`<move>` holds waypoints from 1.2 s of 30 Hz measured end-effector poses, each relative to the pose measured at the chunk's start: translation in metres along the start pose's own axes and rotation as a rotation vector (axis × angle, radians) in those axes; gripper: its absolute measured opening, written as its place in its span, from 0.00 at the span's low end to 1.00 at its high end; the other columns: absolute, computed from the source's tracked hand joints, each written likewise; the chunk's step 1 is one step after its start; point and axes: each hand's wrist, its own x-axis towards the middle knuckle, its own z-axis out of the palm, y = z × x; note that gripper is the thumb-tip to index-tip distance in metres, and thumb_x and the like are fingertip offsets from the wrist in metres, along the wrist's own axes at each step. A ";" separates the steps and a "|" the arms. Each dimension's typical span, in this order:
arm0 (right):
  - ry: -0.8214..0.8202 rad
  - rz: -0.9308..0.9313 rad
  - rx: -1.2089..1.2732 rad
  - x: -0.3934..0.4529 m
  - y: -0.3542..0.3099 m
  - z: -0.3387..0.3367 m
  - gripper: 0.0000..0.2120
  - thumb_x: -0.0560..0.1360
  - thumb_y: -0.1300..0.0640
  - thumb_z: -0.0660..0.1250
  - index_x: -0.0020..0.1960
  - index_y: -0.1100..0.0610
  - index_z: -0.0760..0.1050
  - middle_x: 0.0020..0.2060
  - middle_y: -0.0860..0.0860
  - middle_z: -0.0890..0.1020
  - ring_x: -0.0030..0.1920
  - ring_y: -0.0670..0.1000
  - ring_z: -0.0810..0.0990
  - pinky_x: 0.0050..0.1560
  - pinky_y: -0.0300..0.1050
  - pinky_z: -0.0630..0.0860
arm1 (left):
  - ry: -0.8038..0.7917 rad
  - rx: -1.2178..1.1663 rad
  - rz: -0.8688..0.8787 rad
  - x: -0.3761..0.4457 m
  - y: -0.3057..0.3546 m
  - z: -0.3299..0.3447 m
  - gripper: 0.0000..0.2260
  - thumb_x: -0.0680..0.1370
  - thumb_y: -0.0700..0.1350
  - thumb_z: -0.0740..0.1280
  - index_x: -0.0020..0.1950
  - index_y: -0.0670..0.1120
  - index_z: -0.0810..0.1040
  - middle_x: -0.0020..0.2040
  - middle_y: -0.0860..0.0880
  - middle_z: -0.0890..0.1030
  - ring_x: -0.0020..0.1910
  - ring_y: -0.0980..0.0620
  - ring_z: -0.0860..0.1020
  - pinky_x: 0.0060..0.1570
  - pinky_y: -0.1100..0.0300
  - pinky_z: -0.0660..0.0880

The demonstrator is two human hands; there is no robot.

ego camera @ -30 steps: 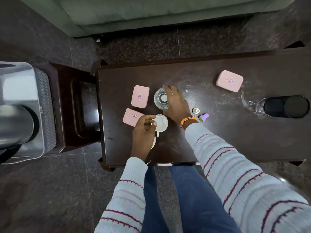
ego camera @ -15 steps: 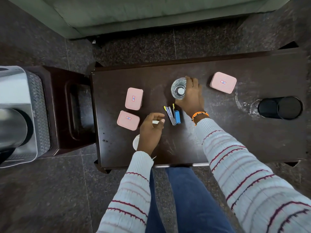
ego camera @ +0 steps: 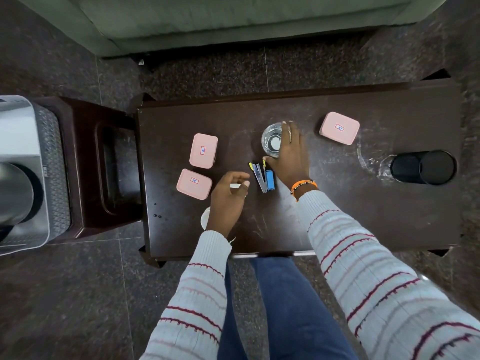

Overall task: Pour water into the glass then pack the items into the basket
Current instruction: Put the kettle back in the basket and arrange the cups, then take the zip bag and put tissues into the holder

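A clear glass (ego camera: 270, 140) with water in it stands upright mid-table. My right hand (ego camera: 289, 158) wraps its right side, thumb at the near rim. My left hand (ego camera: 228, 201) is curled over a white jug (ego camera: 205, 219) near the table's front edge, and most of the jug is hidden under the hand. A grey woven basket (ego camera: 52, 162) stands on the floor at the far left, with a metal vessel inside it.
Three pink lidded boxes lie on the dark table (ego camera: 363, 216): two at the left (ego camera: 203, 150) (ego camera: 194, 183), one at the back right (ego camera: 339, 128). A blue stapler (ego camera: 263, 178) lies between my hands. At the right lies a black cylinder (ego camera: 423, 167). A dark stool (ego camera: 109, 165) stands beside the basket.
My right hand has carried the glass away from the pink boxes, to the right and farther back. The left hand with the jug has drawn toward the front edge. A stapler has come into view.
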 end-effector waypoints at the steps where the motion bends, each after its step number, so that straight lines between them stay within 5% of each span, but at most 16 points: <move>1: 0.011 -0.024 -0.020 -0.005 -0.006 0.000 0.40 0.71 0.51 0.70 0.75 0.60 0.52 0.76 0.58 0.55 0.76 0.59 0.54 0.76 0.52 0.55 | 0.006 -0.020 0.008 -0.001 -0.001 -0.004 0.06 0.78 0.42 0.63 0.51 0.52 0.76 0.52 0.53 0.78 0.49 0.53 0.78 0.42 0.72 0.70; 9: -0.008 -0.271 0.112 -0.068 -0.105 0.016 0.29 0.75 0.54 0.65 0.72 0.62 0.61 0.75 0.59 0.59 0.76 0.58 0.54 0.76 0.48 0.52 | 0.137 -0.250 0.102 -0.015 -0.016 -0.080 0.10 0.76 0.39 0.64 0.47 0.55 0.77 0.46 0.57 0.80 0.47 0.59 0.78 0.46 0.74 0.72; 12: -0.006 -0.400 0.132 -0.089 -0.172 0.032 0.23 0.76 0.60 0.62 0.70 0.63 0.64 0.73 0.59 0.63 0.74 0.58 0.60 0.75 0.49 0.59 | 0.229 -0.320 0.092 -0.021 -0.032 -0.136 0.12 0.76 0.39 0.64 0.46 0.57 0.77 0.49 0.53 0.80 0.49 0.55 0.77 0.55 0.61 0.74; 16: -0.047 -0.582 0.078 -0.106 -0.261 0.062 0.22 0.76 0.66 0.58 0.70 0.64 0.64 0.72 0.59 0.64 0.75 0.56 0.60 0.76 0.45 0.55 | 0.314 -0.380 0.054 -0.028 -0.068 -0.215 0.11 0.77 0.39 0.63 0.47 0.56 0.77 0.50 0.50 0.80 0.50 0.52 0.77 0.59 0.55 0.74; 22: -0.068 -0.764 -0.064 -0.106 -0.384 0.120 0.23 0.75 0.68 0.55 0.70 0.64 0.64 0.71 0.59 0.66 0.73 0.57 0.63 0.76 0.49 0.56 | 0.437 -0.472 -0.017 -0.022 -0.125 -0.326 0.13 0.77 0.38 0.63 0.44 0.57 0.77 0.43 0.54 0.78 0.48 0.51 0.76 0.52 0.59 0.73; 26: -0.096 -0.808 -0.248 -0.088 -0.445 0.154 0.24 0.75 0.66 0.53 0.71 0.64 0.62 0.72 0.60 0.63 0.73 0.59 0.62 0.76 0.53 0.52 | 0.466 -0.455 -0.043 -0.016 -0.155 -0.371 0.13 0.77 0.39 0.62 0.43 0.58 0.75 0.46 0.52 0.78 0.49 0.50 0.76 0.50 0.61 0.72; 33: -0.167 -0.657 -0.660 -0.038 -0.494 0.195 0.20 0.79 0.59 0.51 0.68 0.64 0.67 0.77 0.59 0.50 0.77 0.61 0.46 0.75 0.63 0.38 | 0.446 -0.494 -0.085 -0.008 -0.185 -0.404 0.10 0.77 0.38 0.63 0.44 0.54 0.76 0.49 0.51 0.78 0.51 0.48 0.77 0.57 0.54 0.72; 36: -0.164 -0.661 -0.781 -0.033 -0.499 0.198 0.16 0.77 0.57 0.55 0.58 0.60 0.76 0.76 0.61 0.52 0.77 0.61 0.49 0.73 0.67 0.39 | 0.404 -0.509 -0.099 -0.008 -0.189 -0.405 0.07 0.77 0.40 0.63 0.48 0.52 0.77 0.48 0.53 0.78 0.53 0.47 0.78 0.53 0.59 0.72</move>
